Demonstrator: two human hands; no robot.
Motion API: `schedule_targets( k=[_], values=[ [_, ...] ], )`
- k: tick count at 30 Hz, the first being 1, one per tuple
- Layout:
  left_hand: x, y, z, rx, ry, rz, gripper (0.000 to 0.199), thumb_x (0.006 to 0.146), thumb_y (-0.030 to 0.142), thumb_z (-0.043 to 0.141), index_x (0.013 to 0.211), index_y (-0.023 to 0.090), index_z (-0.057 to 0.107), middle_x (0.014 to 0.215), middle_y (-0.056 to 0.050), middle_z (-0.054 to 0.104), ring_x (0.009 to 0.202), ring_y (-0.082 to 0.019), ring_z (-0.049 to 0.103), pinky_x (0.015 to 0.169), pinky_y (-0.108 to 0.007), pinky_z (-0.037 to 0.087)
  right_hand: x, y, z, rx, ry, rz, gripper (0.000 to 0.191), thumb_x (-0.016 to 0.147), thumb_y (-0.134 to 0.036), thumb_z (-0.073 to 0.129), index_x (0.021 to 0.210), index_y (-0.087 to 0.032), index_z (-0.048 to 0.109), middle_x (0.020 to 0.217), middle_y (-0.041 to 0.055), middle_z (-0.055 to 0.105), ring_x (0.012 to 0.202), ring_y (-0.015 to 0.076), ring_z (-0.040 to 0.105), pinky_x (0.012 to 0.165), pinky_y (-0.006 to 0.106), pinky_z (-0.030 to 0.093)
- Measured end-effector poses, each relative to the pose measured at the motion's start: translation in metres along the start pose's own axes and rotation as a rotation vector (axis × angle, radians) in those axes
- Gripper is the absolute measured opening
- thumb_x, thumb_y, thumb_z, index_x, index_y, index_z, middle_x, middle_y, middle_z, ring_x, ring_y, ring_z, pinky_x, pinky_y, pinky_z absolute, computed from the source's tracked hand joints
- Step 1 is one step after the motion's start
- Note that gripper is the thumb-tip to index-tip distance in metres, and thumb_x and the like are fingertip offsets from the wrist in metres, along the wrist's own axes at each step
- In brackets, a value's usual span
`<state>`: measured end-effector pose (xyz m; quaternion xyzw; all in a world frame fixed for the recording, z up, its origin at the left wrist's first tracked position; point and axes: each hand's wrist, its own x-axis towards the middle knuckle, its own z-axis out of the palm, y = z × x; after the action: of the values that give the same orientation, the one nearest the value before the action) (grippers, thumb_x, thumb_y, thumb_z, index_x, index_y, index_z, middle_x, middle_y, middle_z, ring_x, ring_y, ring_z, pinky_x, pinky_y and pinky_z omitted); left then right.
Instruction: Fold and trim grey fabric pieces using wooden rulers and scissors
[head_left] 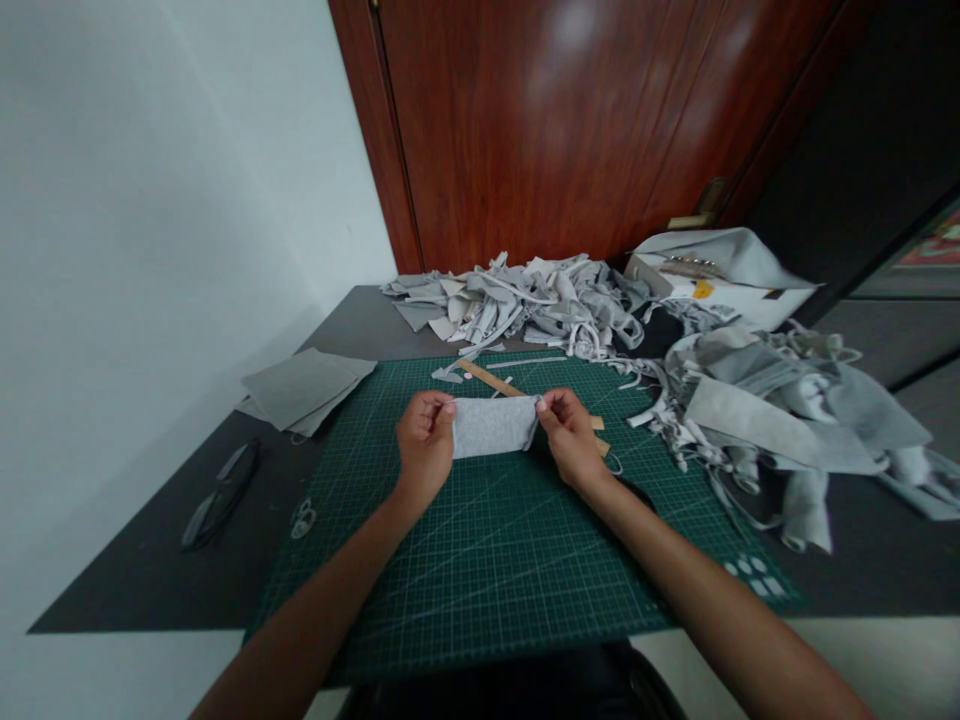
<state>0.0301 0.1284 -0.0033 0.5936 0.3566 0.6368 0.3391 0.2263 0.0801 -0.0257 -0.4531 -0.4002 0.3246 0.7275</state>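
A small rectangular piece of light grey fabric (495, 427) is stretched between my two hands, above the green cutting mat (480, 560). My left hand (426, 440) pinches its upper left corner between thumb and fingers. At the upper right corner, my right hand (568, 432) grips it the same way. Just behind the fabric lies a wooden ruler (491, 378), partly covered by the cloth and my right hand. Small grey scraps (448, 374) rest on the mat near the ruler's far end.
A heap of grey fabric strips (517, 305) spans the back. More scraps (757, 410) pile up at the right, before a white box (720, 285). Flat grey sheets (304, 388) and a pair of glasses (221, 495) lie at the left. Behind stands a wooden door (570, 130).
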Motion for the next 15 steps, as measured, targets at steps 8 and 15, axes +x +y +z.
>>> schedule_targets(
  k=[8,15],
  values=[
    [-0.0007,0.0020,0.0017,0.003,-0.005,0.002,0.013,0.084,0.033,0.068,0.085,0.021,0.064,0.074,0.000,0.066,0.070,-0.016,0.063,0.065,-0.026,0.049,-0.0008,-0.0059,0.0012,0.067,0.041,0.069,0.024,0.077,-0.042,0.081,0.079,-0.024,0.064,0.074,-0.0028,0.061,0.068,0.0165,0.053,0.066,0.031,0.041],
    [-0.0035,0.0044,0.0023,0.004,-0.037,0.012,0.011,0.085,0.032,0.067,0.086,0.021,0.065,0.076,0.000,0.067,0.072,-0.017,0.064,0.068,-0.027,0.050,-0.0021,-0.0104,0.0079,0.051,0.078,0.022,0.039,0.064,-0.046,0.092,0.076,-0.025,0.062,0.070,-0.0038,0.059,0.067,0.0160,0.052,0.064,0.030,0.043]
  ],
)
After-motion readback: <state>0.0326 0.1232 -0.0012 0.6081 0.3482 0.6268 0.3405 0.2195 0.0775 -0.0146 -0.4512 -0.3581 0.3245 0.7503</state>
